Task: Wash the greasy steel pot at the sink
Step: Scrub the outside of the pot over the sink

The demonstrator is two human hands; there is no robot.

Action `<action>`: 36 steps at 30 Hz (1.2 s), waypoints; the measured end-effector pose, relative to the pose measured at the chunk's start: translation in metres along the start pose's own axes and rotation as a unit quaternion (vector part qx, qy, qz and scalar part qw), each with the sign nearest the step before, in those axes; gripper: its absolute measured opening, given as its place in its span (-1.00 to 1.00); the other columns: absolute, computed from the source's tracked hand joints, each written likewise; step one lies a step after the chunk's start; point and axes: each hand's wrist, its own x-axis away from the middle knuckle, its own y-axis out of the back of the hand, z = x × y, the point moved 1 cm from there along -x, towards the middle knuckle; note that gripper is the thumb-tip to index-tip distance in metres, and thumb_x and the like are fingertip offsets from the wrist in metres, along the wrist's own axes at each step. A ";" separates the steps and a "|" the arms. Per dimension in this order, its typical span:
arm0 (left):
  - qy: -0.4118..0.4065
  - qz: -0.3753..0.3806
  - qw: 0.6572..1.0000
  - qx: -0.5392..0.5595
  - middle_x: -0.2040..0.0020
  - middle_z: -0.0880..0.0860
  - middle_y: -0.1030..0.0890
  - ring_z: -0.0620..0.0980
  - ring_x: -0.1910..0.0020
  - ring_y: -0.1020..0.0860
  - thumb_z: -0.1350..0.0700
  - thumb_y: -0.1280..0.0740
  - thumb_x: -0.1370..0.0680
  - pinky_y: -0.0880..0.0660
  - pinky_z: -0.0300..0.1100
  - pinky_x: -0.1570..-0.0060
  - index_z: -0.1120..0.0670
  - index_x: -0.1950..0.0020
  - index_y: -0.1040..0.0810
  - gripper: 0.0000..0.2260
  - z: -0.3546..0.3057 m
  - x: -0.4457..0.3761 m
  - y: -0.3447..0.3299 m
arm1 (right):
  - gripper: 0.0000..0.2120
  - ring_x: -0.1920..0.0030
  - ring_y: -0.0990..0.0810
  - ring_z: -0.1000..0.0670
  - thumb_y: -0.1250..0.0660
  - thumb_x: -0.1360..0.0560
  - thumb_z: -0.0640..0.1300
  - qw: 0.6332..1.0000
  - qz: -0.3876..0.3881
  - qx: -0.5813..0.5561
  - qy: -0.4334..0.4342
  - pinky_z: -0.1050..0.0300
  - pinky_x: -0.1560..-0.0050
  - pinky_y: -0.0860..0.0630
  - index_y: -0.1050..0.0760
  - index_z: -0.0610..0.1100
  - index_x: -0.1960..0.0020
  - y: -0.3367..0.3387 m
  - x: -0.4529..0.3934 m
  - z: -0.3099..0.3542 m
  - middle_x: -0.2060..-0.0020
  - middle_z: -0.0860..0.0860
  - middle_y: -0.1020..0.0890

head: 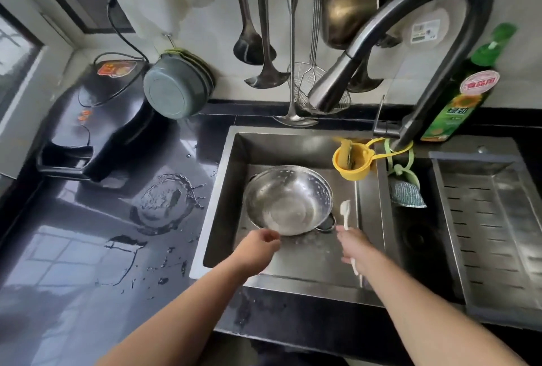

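A shiny steel pot lies tilted in the steel sink, its open mouth facing me, with water drops on its inner wall. My left hand grips the pot's near rim. My right hand is to the right of the pot, closed around a white long-handled brush whose head points up and away from me. The dark curved faucet hangs above the sink; no water runs from it.
Puddles lie on the black counter left of the sink, beside a black cooker and a grey pot. A yellow holder and a blue-white sponge hang at the faucet. Green bottle, drain rack at right. Ladles hang above.
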 end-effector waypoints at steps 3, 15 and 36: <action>-0.010 0.033 0.996 -0.084 0.24 0.04 -0.55 0.05 0.27 -0.46 0.12 -0.30 -0.58 -0.39 -0.15 0.21 0.13 0.08 -0.63 -0.86 -0.008 -0.031 -0.037 | -0.65 0.16 -0.50 -0.02 -0.17 -0.65 -0.10 0.998 -0.029 0.054 0.017 -0.08 -0.02 -0.60 -0.50 -0.03 -0.40 0.009 -0.018 -0.009 -0.04 -0.02 -0.55; 0.064 -0.068 0.991 -0.094 -0.32 0.16 -0.56 0.22 -0.32 -0.56 -0.35 -0.26 -0.52 -0.49 0.07 -0.28 0.12 -0.36 -0.45 -0.37 -0.085 -0.210 -0.148 | -0.69 0.17 -0.50 0.01 -0.07 -0.68 -0.24 0.996 -0.059 -0.047 -0.054 -0.02 0.23 -0.70 -0.47 -0.03 -0.32 0.024 -0.008 -0.008 -0.12 -0.06 -0.48; 0.060 -0.010 0.993 -0.099 -0.21 0.27 -0.65 0.26 -0.22 -0.61 -0.27 -0.10 -0.64 -0.49 0.01 -0.19 0.22 -0.25 -0.58 -0.41 -0.055 -0.174 -0.125 | -0.73 0.32 -0.54 0.01 -0.02 -0.63 -0.26 0.998 -0.046 -0.028 -0.034 -0.08 0.05 -0.66 -0.48 -0.09 -0.09 0.022 0.028 0.022 0.02 -0.06 -0.51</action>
